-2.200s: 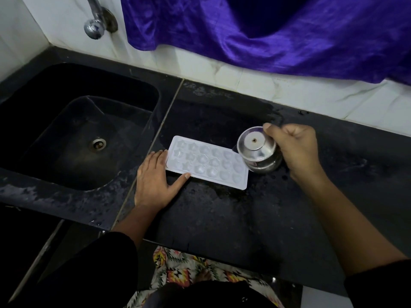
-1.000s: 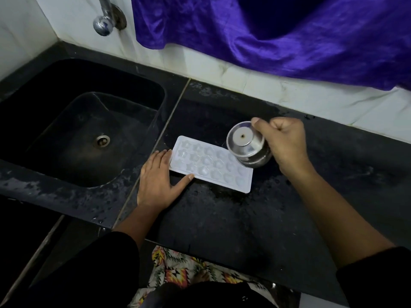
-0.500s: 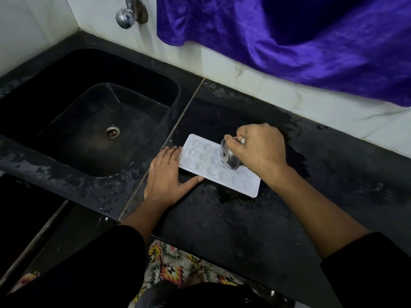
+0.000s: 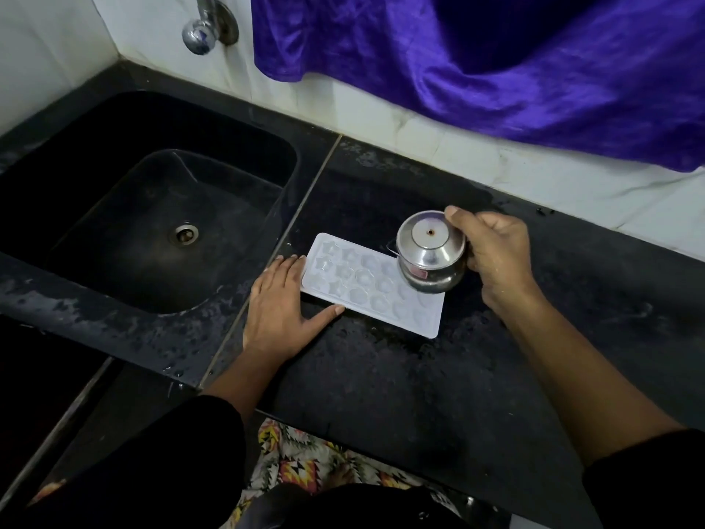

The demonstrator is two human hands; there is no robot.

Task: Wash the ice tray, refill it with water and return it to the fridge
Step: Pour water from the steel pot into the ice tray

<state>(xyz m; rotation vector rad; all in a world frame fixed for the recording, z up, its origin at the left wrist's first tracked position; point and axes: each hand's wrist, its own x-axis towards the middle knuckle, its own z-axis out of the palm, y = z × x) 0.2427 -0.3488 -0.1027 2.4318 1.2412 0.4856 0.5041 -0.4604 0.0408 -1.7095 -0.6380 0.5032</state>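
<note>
Head view: ice tray [image 4: 366, 286] flat on the counter [image 4: 400, 395] beside the sink [image 4: 126, 238], long axis left-right; your left hand [image 4: 280, 311], fingers straight, braces its sink-side end, while your right hand [image 4: 496, 257] clamps its fingers round the tipped steel pot [image 4: 431, 255] over its right end.

No legible text, brand, number or sign anywhere in view. Steel pot [image 4: 431, 257] carries a small red sticker [image 4: 419, 273] on its side; any print on it is too small and blurred to read.
</note>
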